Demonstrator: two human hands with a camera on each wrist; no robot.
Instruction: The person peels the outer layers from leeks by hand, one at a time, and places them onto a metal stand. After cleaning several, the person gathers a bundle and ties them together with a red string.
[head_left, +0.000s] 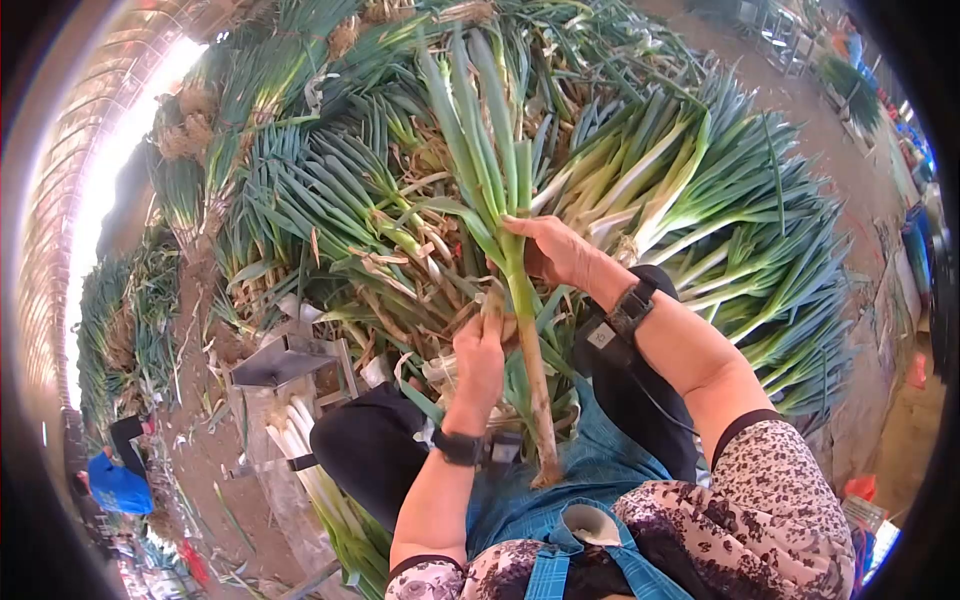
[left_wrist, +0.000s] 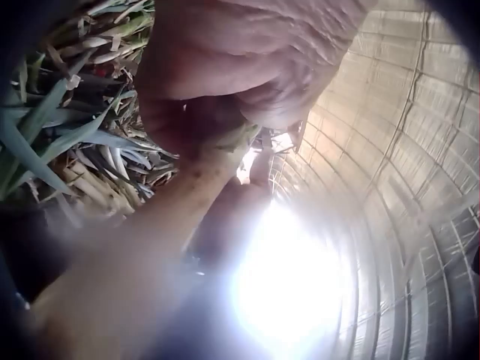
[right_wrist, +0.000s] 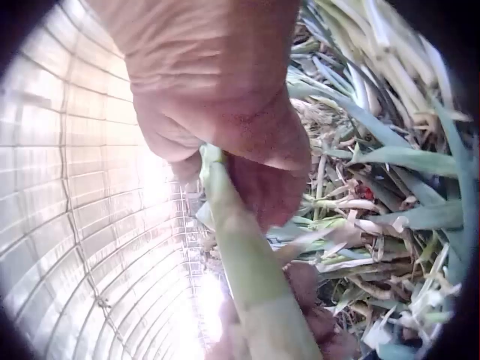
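A long green onion (head_left: 521, 292) stands nearly upright before the person, its leaves fanning out at the top and its brown root end low at the blue apron (head_left: 620, 440). The right hand (head_left: 553, 250) grips it where the leaves meet the stalk, thumb across the front; the right wrist view shows the pale green stalk (right_wrist: 259, 281) running out from that grip. Lower, the left hand (head_left: 479, 362) is curled beside the stalk and pinches a tan strip of dry outer leaf (head_left: 494, 298). Its fingertips are partly hidden behind the hand.
Heaps of green onions lie ahead, with a trimmed pile (head_left: 720, 220) at the right and leaf scraps (head_left: 430, 250) in the middle. A metal stand (head_left: 285, 360) is by the left knee, near a white-stemmed bundle (head_left: 320, 460). Someone in blue (head_left: 118, 485) is farther left.
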